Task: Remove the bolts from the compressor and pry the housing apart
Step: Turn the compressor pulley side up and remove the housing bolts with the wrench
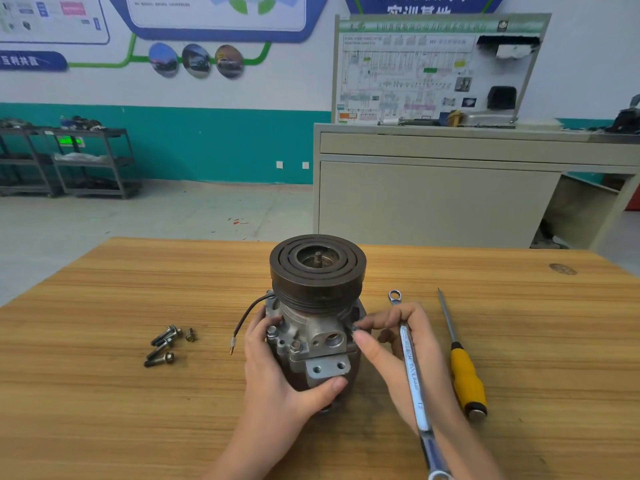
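The compressor (317, 317) stands upright on the wooden table (104, 393), its dark pulley on top and two bolts (295, 345) showing in the near flange. My left hand (277, 375) grips the housing from the left, thumb under the mounting lug. My right hand (398, 351) pinches a bolt head (355, 329) at the housing's right side between thumb and forefinger. A long wrench (412, 375) lies across that hand, held by the other fingers. Several removed bolts (164, 344) lie to the left.
A yellow-handled screwdriver (462, 365) lies on the table right of my right hand. A black wire (242, 323) hangs from the compressor's left side. Beyond the table stand a beige cabinet (433, 195) with a training board and dark shelving carts (69, 161) by the wall.
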A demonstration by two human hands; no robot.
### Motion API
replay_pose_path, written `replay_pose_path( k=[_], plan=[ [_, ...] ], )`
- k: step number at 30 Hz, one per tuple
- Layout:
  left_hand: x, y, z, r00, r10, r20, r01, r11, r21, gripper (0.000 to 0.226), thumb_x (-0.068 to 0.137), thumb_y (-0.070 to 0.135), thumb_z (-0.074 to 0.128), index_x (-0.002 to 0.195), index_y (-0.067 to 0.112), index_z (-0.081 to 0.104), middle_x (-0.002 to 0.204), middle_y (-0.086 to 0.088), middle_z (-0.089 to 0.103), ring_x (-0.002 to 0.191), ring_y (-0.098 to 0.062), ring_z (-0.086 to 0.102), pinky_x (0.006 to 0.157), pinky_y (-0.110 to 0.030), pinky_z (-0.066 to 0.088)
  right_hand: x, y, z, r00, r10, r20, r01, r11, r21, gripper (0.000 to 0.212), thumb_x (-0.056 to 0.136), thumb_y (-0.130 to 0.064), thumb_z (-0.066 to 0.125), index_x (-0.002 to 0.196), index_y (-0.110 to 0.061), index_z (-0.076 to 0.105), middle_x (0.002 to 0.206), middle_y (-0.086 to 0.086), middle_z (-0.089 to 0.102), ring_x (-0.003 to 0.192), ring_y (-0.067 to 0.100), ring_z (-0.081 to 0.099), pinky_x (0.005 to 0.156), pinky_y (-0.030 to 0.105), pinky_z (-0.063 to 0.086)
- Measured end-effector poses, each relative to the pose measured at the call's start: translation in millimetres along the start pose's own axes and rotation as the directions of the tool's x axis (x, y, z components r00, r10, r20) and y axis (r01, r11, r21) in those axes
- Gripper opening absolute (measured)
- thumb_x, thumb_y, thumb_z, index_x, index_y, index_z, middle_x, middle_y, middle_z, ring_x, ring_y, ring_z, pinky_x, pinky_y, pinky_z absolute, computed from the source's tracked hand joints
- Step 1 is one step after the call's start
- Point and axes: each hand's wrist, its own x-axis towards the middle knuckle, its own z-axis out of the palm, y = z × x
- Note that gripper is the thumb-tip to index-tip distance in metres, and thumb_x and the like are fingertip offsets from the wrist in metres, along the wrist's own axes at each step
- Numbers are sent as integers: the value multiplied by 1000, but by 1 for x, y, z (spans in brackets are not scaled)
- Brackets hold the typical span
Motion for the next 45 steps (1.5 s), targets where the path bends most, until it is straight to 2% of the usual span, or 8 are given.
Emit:
replay_pose_path(
  k=[5,9,16,23,28,34,38,45],
  plan=[
    [0,0,0,1000,-20,5,20,1000,-19,105,41,82,73,125,54,16,150,0,25,141,-18,29,115,-48,30,-1,-2,-1,1000,14,17,-14,1000,12,39,77,-6,76,85,-34,50,93,-11,71,92,6,63,78,16,46],
    [0,1,0,1000,-11,6,12,999,-30,103,45,69,78,127,50,18,150,-1,24,142,-19,29,115,-48,30,-1,1,2,999,40,-10,-40,999,-5,39,69,-11,82,86,-25,49,88,-13,67,86,6,60,77,22,44],
    [0,3,0,1000,-15,-12,15,1000,-10,100,45,68,76,126,45,22,148,-4,26,141,-20,29,115,-48,29,-3,2,-1,999,25,44,-26,999,23,29,83,1,68,86,-18,46,95,-12,73,96,8,64,82,19,47],
    [0,2,-1,1000,-29,4,29,1000,-9,102,44,68,77,125,50,18,150,0,24,141,-18,28,116,-47,29,-2,0,2,998,27,-57,-27,1000,13,38,71,-8,81,83,-23,49,84,-13,68,83,4,60,74,20,44],
    [-1,2,-1,1000,-23,7,23,1000,-1,100,44,71,76,123,53,18,149,-2,26,141,-18,30,115,-47,30,-3,0,-1,1000,3,-14,-2,1000,30,31,80,-1,71,83,-23,49,88,-11,71,90,7,65,77,15,47],
    [0,2,-1,1000,-25,15,25,1000,-18,102,44,71,76,124,54,15,149,1,25,140,-17,30,115,-47,30,-3,0,3,999,44,-3,-44,999,19,38,71,-8,81,84,-24,48,88,-19,67,86,-3,60,72,5,42],
    [-1,3,-1,1000,-28,2,28,999,-33,103,44,67,77,127,47,20,150,0,25,141,-19,30,116,-47,29,-3,2,1,999,43,6,-43,999,34,35,76,-7,77,84,-26,49,91,-14,70,88,6,64,76,14,47],
    [-3,4,1,999,-35,14,36,997,-63,109,46,63,79,130,51,12,148,3,26,139,-13,32,116,-43,30,-3,7,3,998,38,55,-42,996,77,28,85,0,66,84,-20,46,97,-9,73,98,6,66,83,15,48]
  ],
)
